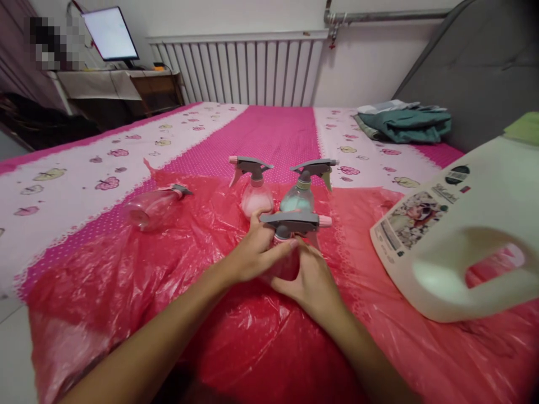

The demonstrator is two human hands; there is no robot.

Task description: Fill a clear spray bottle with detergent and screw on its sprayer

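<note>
Both hands are closed on a spray bottle (290,223) with a grey head and a pink nozzle pointing right. My left hand (257,252) grips around its neck, thumb just under the head. My right hand (310,278) wraps the bottle's body, which is partly hidden by the fingers. Just behind it stand a spray bottle of pinkish liquid (256,202), its nozzle facing left, and another with pale green liquid (297,199), its nozzle facing right. A pink transparent spray bottle (152,207) lies on its side to the left.
Red plastic sheeting (168,297) covers the near part of a pink patterned bed (278,129). At the right a large white jug (475,207) with a green cap leans at a tilt in view. Folded clothes (404,122) lie by the grey headboard (484,67).
</note>
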